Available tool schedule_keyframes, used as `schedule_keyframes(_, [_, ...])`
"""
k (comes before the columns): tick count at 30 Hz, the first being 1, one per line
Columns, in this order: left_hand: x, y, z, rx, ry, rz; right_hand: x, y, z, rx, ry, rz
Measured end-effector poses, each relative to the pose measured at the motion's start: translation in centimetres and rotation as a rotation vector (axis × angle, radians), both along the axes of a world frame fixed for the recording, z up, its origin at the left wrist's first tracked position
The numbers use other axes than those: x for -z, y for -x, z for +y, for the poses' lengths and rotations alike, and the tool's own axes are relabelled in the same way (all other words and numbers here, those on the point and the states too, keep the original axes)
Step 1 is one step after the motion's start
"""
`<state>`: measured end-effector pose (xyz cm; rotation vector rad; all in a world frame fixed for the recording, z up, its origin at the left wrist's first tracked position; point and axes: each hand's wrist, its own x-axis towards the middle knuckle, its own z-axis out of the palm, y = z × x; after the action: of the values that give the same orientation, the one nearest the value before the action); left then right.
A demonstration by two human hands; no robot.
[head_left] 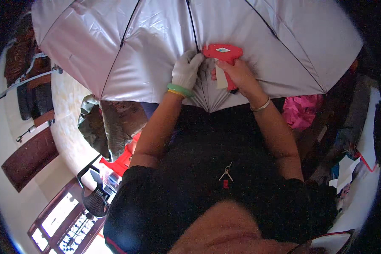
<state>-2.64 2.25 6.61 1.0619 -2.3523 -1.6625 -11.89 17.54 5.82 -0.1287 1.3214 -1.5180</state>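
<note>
An opened umbrella point(156, 63) with a silvery inner side and thin black ribs spreads across the upper part of the view. My left hand point(185, 70) wears a white knit glove and closes its fingers on the canopy at a middle rib point(193, 25). What lies under those fingertips is hidden. A red tagging gun point(222, 51) with a pale trigger is gripped in my right hand point(242, 78), which is bare. The gun's nose points left and meets the rib beside my left fingertips; whether its needle is in the cloth I cannot tell.
Below the canopy on the left lies a crumpled dark, shiny sheet or bag point(114, 127) near a red item point(122, 163). Bright pink material point(301, 111) sits at the right. A black mesh chair part point(95, 201) and a wooden-framed door point(65, 218) stand at lower left.
</note>
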Motion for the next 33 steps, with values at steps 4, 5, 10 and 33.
schedule_keyframes(4, [-0.7, 0.1, 0.3, 0.033, 0.092, -0.057, -0.2, 0.1, 0.2, 0.019, -0.027, -0.015])
schedule_keyframes(5, [-0.2, 0.0, 0.3, 0.026, 0.059, -0.032, 0.1, 0.1, 0.2, 0.015, 0.007, -0.012])
schedule_keyframes(10, [0.5, -0.2, 0.1, 0.015, 0.065, 0.007, -0.8, 0.1, 0.0, -0.01, -0.021, 0.059])
schedule_keyframes(33, [0.8, 0.9, -0.2, 0.151, 0.194, -0.058, -0.3, 1.7, 0.2, -0.197, -0.156, 0.104])
